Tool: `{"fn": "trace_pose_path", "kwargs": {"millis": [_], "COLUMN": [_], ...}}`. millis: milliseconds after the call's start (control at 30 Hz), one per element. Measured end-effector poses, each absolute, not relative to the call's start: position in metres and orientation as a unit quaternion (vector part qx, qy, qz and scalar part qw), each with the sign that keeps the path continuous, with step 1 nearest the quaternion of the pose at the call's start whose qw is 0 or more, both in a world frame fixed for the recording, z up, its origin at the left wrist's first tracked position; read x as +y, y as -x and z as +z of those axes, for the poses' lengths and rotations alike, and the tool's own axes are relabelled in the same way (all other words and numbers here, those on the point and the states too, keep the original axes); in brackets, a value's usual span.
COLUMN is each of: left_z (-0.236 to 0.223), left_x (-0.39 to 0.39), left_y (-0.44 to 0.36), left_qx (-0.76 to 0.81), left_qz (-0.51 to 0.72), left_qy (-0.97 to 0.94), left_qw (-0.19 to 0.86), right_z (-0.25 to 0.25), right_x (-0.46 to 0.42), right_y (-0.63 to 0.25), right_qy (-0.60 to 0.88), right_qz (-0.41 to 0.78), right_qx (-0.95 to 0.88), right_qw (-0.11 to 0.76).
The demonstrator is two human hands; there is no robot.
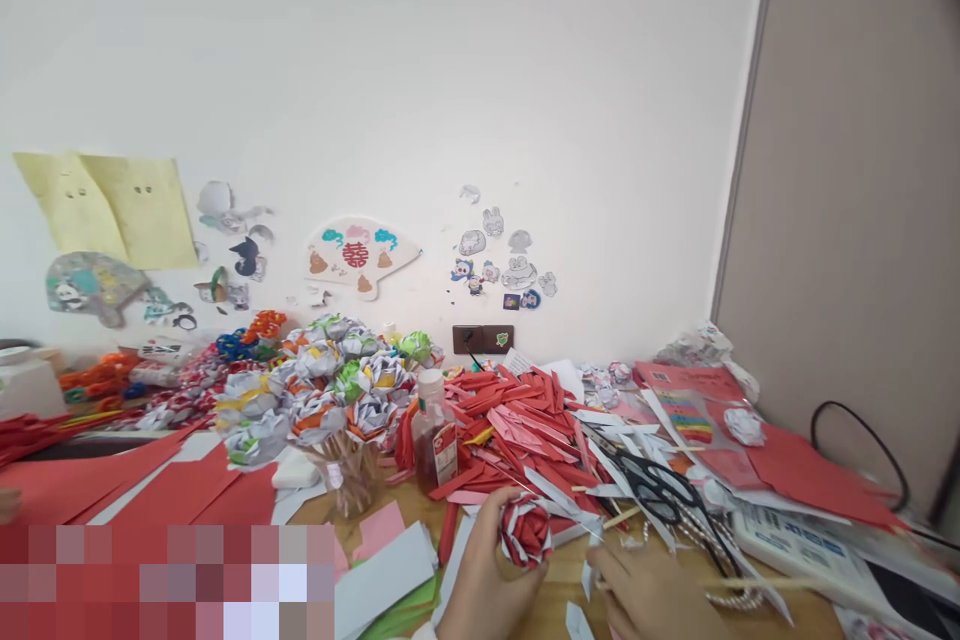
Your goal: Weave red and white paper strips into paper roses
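A red and white paper rose (526, 532) is gripped in my left hand (486, 575), thumb in front and fingers curled behind it. To the right, my right hand (649, 588) has its fingers pinched on a small white folded paper strip (589, 570), partly covered by the fingertips. Behind the rose spreads a heap of red folded paper strips (517, 420). Black-handled scissors (652, 485) lie beyond my right hand. A bottle with brownish liquid (435, 445) stands upright behind my left hand.
A bunch of finished paper flowers (352, 380) on sticks stands left of the bottle. Red paper sheets (180, 475) cover the left side. A string of beads (735, 600) and a white device (810, 550) lie at right. Part of a person's hand (9, 505) shows at the left edge.
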State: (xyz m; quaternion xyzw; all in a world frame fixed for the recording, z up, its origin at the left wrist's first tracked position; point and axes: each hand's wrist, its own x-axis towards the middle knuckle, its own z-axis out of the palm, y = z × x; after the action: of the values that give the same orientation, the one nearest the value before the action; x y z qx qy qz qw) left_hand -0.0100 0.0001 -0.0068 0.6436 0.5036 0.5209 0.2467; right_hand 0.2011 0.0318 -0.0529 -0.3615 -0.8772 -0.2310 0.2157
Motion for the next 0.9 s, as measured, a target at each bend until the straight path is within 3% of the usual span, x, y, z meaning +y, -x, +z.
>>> {"fn": "trace_pose_path", "kwargs": {"millis": [167,467,633,767,900], "left_z": [-0.010,-0.005,-0.012,-0.014,-0.013], "left_x": [0.002,-0.001,0.003,0.006,0.007], "left_y": [0.009,0.005,0.006,0.007,0.006], "left_qx": [0.494,0.467,0.467,0.459,0.475], "left_qz": [0.547,0.548,0.549,0.546,0.555], "left_qy": [-0.623,-0.615,-0.620,-0.627,-0.610], "left_qw": [0.264,0.321,0.310,0.315,0.307], "right_z": [-0.025,-0.022,-0.004,0.001,-0.007], "right_x": [0.040,0.043,0.041,0.033,0.029], "right_y": [-0.181,-0.177,-0.164,-0.152,-0.147], "right_qy": [0.394,0.414,0.453,0.392,0.363], "right_qz": [-0.147,-0.057,-0.058,-0.051,-0.037], "right_qx": [-0.895,-0.892,-0.844,-0.834,-0.826], "right_qw": [0.150,0.172,0.282,0.386,0.429]}}
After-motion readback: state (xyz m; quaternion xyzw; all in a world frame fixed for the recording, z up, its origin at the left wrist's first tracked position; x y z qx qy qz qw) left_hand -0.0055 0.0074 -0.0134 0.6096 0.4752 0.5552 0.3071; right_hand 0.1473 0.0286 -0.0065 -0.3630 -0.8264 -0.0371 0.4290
